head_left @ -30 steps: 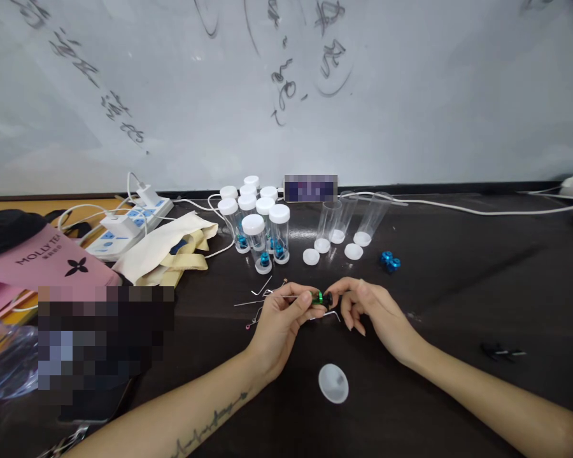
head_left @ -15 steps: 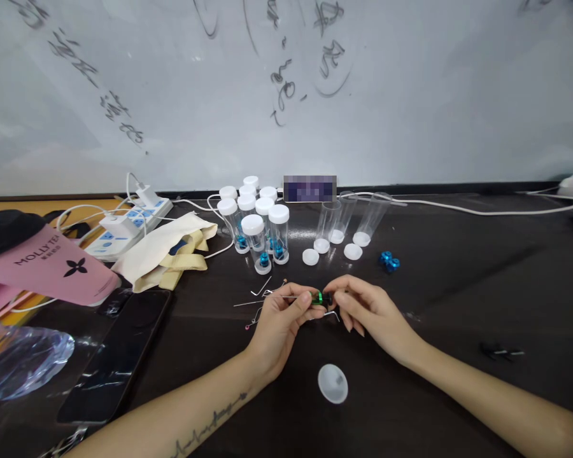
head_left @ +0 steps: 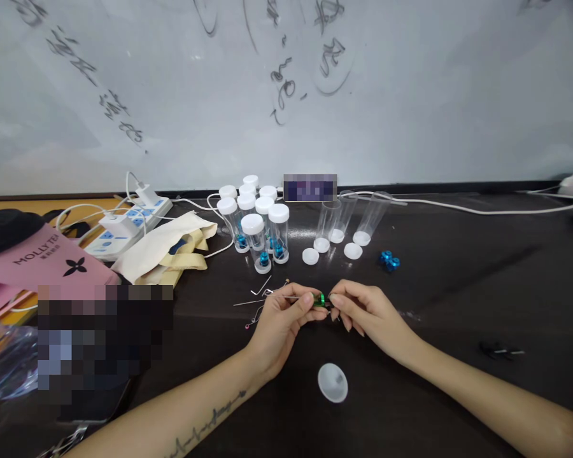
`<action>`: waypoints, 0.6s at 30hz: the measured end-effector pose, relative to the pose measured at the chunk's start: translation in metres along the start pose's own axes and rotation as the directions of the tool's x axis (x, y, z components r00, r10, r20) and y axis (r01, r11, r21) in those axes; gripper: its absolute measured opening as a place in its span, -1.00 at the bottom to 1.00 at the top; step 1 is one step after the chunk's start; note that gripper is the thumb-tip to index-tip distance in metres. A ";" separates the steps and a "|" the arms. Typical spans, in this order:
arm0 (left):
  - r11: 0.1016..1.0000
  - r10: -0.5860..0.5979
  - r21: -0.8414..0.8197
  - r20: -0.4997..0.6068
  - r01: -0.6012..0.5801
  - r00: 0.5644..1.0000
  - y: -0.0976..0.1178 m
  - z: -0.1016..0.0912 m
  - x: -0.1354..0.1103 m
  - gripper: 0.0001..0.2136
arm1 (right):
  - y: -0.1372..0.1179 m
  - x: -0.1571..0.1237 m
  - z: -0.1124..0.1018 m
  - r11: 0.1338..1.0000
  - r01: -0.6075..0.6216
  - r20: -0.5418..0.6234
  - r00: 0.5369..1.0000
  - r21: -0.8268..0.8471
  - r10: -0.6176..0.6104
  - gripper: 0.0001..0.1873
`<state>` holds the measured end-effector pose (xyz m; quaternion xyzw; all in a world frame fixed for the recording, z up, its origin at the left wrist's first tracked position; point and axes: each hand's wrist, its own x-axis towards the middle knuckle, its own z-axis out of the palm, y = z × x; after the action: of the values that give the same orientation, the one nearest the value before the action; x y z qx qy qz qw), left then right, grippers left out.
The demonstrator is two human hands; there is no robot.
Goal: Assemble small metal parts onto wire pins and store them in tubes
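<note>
My left hand (head_left: pixel 281 321) pinches a small green metal part (head_left: pixel 319 299) between thumb and fingertips just above the dark table. My right hand (head_left: pixel 365 310) meets it from the right, its thumb and forefinger pinched on the same part's black end. Thin metal hex keys and pins (head_left: pixel 262 294) lie on the table just behind my left hand. A round white cap (head_left: pixel 333 382) lies near the front, between my forearms.
Capped clear vials with blue parts (head_left: pixel 258 226) stand behind, next to three open tubes (head_left: pixel 346 216) and loose white caps (head_left: pixel 353 250). Two blue parts (head_left: pixel 389 260) lie to the right. A power strip (head_left: pixel 128 222), cloth bag (head_left: pixel 167 248) and pink bag (head_left: pixel 42 261) are left.
My right hand's fingers have closed in over the black end of the green part, now covering it. My left hand has hardly moved.
</note>
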<state>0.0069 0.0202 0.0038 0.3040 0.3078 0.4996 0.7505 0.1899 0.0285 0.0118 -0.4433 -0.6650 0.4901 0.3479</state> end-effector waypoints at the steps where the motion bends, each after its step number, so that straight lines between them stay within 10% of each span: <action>1: 1.000 0.000 0.000 -0.003 0.000 1.000 0.000 0.000 0.000 -0.91 | 0.000 0.000 0.000 1.000 0.004 0.007 1.000 -0.027 -0.004 -0.62; 18: 1.000 -0.006 -0.002 -0.025 0.006 1.000 0.000 -0.001 0.000 -0.91 | 0.007 -0.001 -0.002 1.000 0.009 -0.024 1.000 0.020 -0.009 -0.84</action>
<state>0.0058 0.0208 0.0034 0.2961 0.3174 0.5014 0.7484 0.1943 0.0289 0.0052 -0.4427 -0.6577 0.4899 0.3626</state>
